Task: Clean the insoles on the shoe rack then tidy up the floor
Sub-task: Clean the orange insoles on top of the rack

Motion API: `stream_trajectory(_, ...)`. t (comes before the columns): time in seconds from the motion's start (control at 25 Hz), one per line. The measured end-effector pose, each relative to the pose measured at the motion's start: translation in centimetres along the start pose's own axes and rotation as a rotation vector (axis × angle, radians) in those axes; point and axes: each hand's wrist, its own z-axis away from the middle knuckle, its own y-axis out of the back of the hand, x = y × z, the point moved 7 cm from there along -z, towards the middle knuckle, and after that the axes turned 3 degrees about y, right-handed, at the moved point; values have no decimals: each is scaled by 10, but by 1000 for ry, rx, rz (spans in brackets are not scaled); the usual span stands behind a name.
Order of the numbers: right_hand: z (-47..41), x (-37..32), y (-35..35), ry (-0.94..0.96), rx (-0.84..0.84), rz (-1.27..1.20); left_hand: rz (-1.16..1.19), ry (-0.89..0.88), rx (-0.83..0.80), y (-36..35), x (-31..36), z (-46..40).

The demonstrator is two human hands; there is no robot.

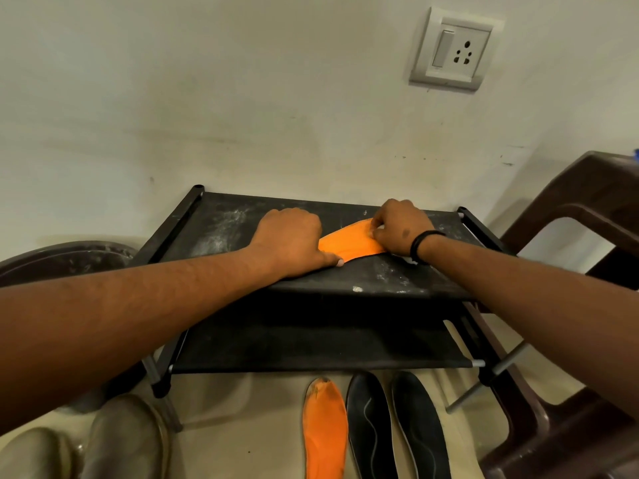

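**On the top shelf — orange insole pinned, mid-clean**

Atop the dusty black shoe rack (pixel 221 219), left hand (pixel 288 238) pressed flat over the orange insole (pixel 349 243), fingers hidden. Right hand (pixel 399 228) pinching its far end, something pale in the fingers — cloth or not, cannot tell. Down on the floor: second orange insole (pixel 325 426), two dark insoles (pixel 397 430). Risk from here — shelf fabric sagging under pressure, insole sliding, white powder dropping onto those below.

Wall socket (pixel 455 49), brown plastic chair (pixel 584 216), perhaps a basin (pixel 65 257) at left.
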Motion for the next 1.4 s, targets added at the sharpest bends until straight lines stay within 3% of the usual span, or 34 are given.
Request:
stream_trajectory(0.12,2,-6,-9,-3,19,-69,3,10,-9,0,0,1)
stream_trajectory(0.28,19,-40,-13,165,-95,-171,-2,13,-11,0,0,2)
stream_trajectory(0.36,19,-38,-13,207,-93,-98,-2,11,-17,1,1,2)
stream_trajectory(0.52,8,1,-1,65,-19,138,-2,13,-59,1,3,4)
stream_trajectory(0.6,6,11,2,5,-3,79,-48,-10,-74,3,6,3)
stream_trajectory(0.92,25,-34,-8,233,-96,-92,-71,-137,-204,-15,36,-1)
stream_trajectory(1.2,15,20,6,36,-1,144,24,-204,-224,-19,29,2)
stream_trajectory(1.4,34,-13,-5,170,-71,-30,99,-219,-221,-23,22,1)
